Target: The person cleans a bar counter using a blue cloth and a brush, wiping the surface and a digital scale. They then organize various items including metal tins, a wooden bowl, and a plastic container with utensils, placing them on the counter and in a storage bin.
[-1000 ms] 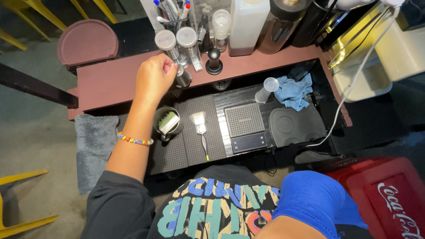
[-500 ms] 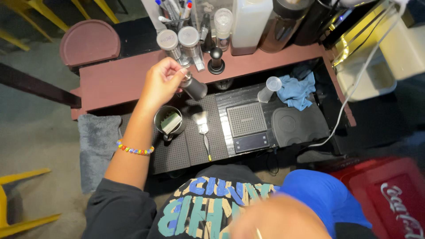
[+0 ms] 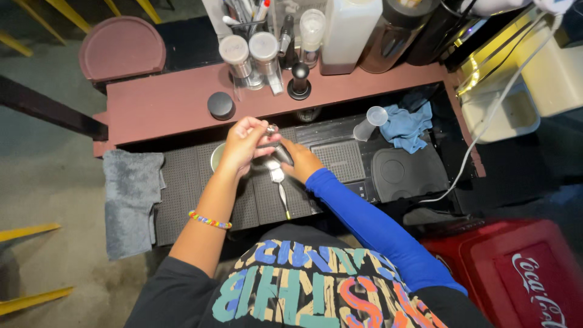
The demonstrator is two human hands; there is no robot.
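1. Both hands meet over the middle of the bench [image 3: 170, 109], above a black ribbed rubber mat [image 3: 182, 188].
2. The left hand [image 3: 243, 146], with a bright beaded bracelet [image 3: 209, 220] on its wrist, pinches the top of a small dark metal shaker [image 3: 276, 149]; its grip is pressed together on the cap end.
3. The right hand [image 3: 302, 161], coming out of a smooth blue sleeve [image 3: 376, 225], wraps around the shaker's lower body, fingers curled tight on it.
4. The shaker is a slim cylinder, dark and glossy, tilted between the two hands; its finer details are hidden by the fingers.
5. Just under the hands lies a shiny metal spoon [image 3: 280, 188] with a long thin handle on the mat, and the rim of a round metal cup [image 3: 216, 157] shows beside the left hand.
6. On the reddish-brown ledge sits a round black lid [image 3: 221, 105]; behind it stand two clear jars with grey caps [image 3: 250, 54].
7. A grey, nubby towel [image 3: 130, 200] hangs at the left; a crumpled blue cloth [image 3: 405, 126] lies at the right beside a tipped clear plastic cup [image 3: 370, 123].
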